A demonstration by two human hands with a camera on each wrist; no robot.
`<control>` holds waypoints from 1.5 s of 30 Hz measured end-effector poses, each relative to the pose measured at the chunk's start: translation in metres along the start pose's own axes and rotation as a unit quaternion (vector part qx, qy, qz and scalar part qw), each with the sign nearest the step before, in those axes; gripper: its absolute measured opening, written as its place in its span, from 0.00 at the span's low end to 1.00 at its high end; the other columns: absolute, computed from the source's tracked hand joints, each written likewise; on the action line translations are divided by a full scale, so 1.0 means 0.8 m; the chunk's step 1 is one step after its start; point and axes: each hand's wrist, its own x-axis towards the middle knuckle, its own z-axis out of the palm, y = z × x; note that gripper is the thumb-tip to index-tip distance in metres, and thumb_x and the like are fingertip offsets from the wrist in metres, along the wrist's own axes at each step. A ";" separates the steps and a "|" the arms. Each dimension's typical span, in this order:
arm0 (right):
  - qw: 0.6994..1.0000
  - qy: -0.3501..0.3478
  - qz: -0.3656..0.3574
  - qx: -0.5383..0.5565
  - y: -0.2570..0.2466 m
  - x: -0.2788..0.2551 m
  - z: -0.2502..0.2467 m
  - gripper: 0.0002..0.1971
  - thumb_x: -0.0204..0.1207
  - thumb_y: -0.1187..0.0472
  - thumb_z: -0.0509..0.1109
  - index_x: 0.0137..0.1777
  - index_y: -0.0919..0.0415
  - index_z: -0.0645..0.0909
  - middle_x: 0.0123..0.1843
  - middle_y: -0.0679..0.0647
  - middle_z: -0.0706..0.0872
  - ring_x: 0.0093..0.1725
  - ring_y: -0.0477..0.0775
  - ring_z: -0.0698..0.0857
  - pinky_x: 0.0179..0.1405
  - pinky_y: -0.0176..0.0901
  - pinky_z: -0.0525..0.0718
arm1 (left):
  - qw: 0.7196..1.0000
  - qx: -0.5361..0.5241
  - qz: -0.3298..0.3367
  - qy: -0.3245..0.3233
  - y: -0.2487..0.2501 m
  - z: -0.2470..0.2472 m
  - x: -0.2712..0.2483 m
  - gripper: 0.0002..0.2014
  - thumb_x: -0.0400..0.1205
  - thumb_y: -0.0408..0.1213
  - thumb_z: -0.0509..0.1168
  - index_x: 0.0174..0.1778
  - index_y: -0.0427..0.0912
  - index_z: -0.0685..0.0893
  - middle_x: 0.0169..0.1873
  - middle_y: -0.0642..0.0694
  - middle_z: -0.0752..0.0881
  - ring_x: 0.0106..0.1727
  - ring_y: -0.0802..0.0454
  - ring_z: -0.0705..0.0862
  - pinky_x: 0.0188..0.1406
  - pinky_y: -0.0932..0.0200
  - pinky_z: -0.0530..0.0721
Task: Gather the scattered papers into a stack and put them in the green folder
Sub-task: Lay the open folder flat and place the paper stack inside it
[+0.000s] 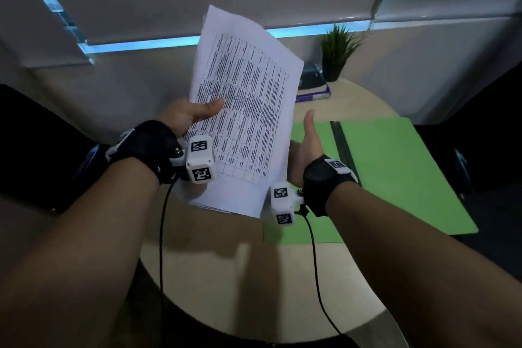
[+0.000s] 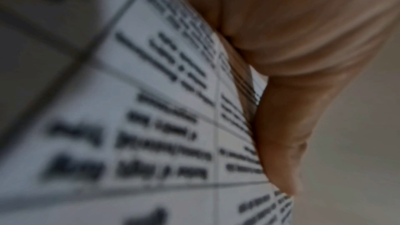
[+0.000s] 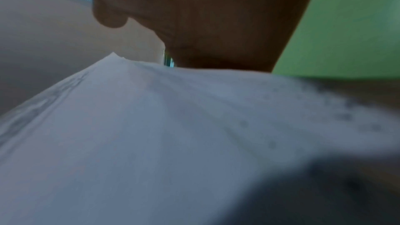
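Note:
A stack of white papers (image 1: 245,110) printed with a table is held up, tilted, above the round table. My left hand (image 1: 195,114) grips its left edge, thumb on the printed top sheet and fingers hidden behind. Up close, the left wrist view shows that thumb (image 2: 292,109) pressing the papers (image 2: 151,126). My right hand (image 1: 306,144) lies against the stack's right edge with the thumb straight up; its fingers are hidden behind the sheets. The right wrist view shows the palm (image 3: 205,23) at the paper edge (image 3: 151,134). The green folder (image 1: 395,172) lies open and flat, right of the stack.
The round beige table (image 1: 254,291) carries a small potted plant (image 1: 337,51) and stacked books (image 1: 313,90) at its far side. A dark strip (image 1: 343,147) runs down the folder's middle. Dark chairs stand at the left (image 1: 42,135) and right (image 1: 480,135).

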 end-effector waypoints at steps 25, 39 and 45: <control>0.656 0.374 -0.078 -0.651 -0.223 -0.093 -0.302 0.28 0.65 0.60 0.82 0.64 0.65 0.78 0.58 0.63 0.84 0.56 0.65 0.84 0.52 0.48 0.80 | 0.933 0.330 -0.145 -0.012 -0.215 0.380 0.155 0.31 0.80 0.39 0.64 0.78 0.40 0.59 0.49 0.43 0.77 0.47 0.44 0.79 0.50 0.52 0.81; 0.666 0.415 0.009 -0.620 -0.220 -0.058 -0.362 0.20 0.65 0.62 0.79 0.54 0.62 0.76 0.51 0.61 0.84 0.49 0.64 0.85 0.52 0.56 0.86 | 0.822 0.568 -0.038 -0.004 -0.222 0.406 0.168 0.46 0.74 0.48 0.73 0.81 0.36 0.56 0.73 0.38 0.67 0.72 0.40 0.69 0.68 0.48 0.72; 0.649 0.442 0.032 -0.618 -0.219 -0.059 -0.367 0.21 0.73 0.61 0.71 0.65 0.64 0.74 0.50 0.62 0.82 0.48 0.65 0.83 0.49 0.48 0.81 | 0.816 0.577 -0.023 -0.044 -0.217 0.414 0.176 0.48 0.74 0.46 0.75 0.83 0.36 0.53 0.73 0.37 0.67 0.71 0.40 0.71 0.64 0.51 0.77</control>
